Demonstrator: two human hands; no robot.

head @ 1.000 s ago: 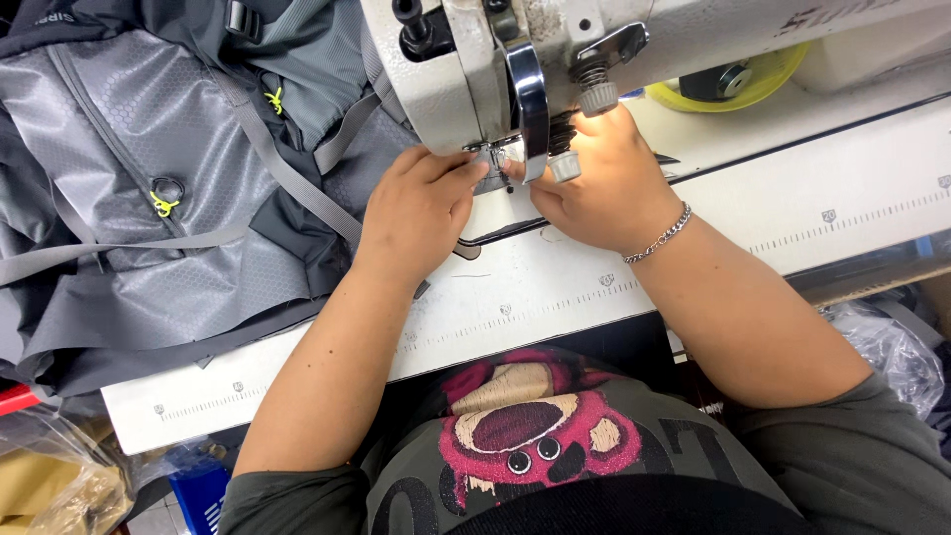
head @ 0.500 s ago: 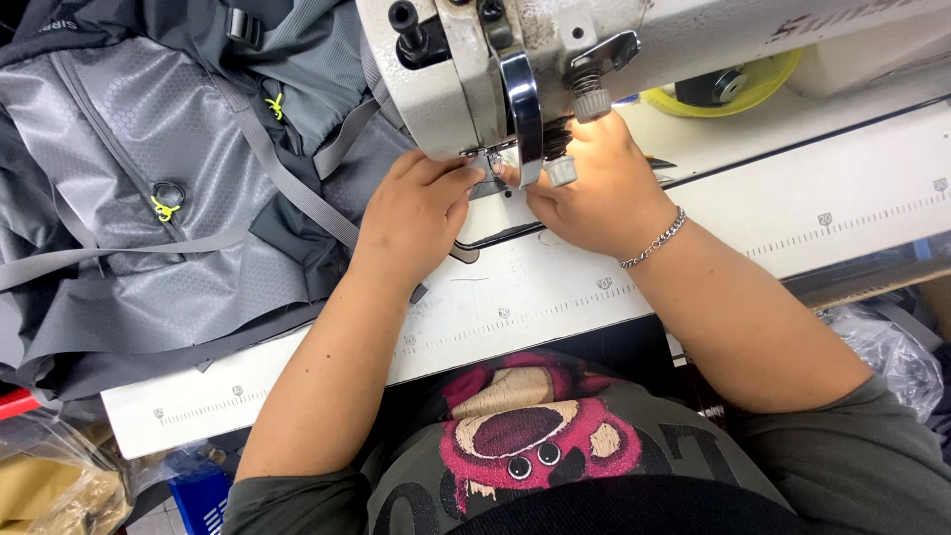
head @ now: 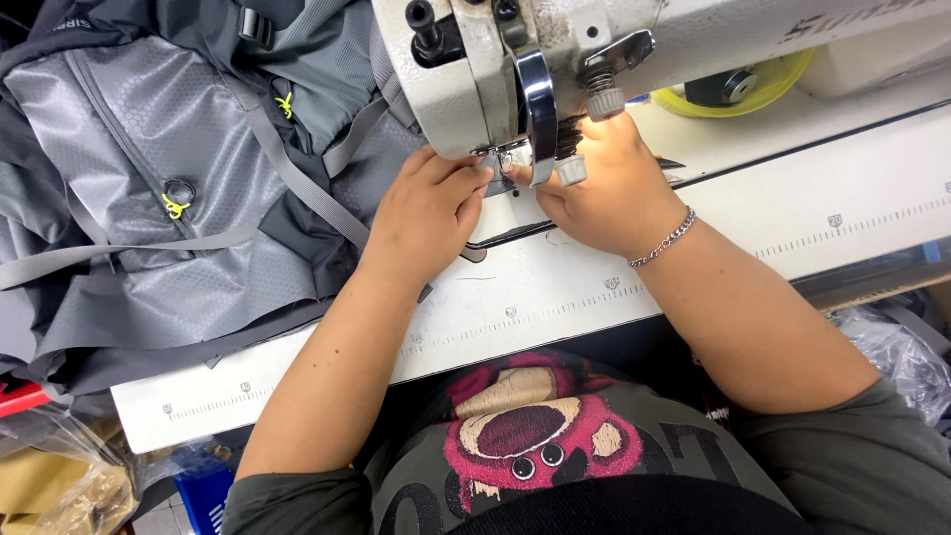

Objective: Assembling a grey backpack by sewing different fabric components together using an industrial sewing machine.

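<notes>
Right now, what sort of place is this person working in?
Probably a sewing workshop for bags: an industrial sewing machine, a white table with ruler marks, and a grey backpack piece beside both hands.

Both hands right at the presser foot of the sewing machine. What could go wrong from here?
1. Fingertips of the left hand and right hand sit beside the presser foot; a slip could likely put a finger under it.
2. The grey webbing strap trails loose across the backpack fabric and might snag.
</notes>
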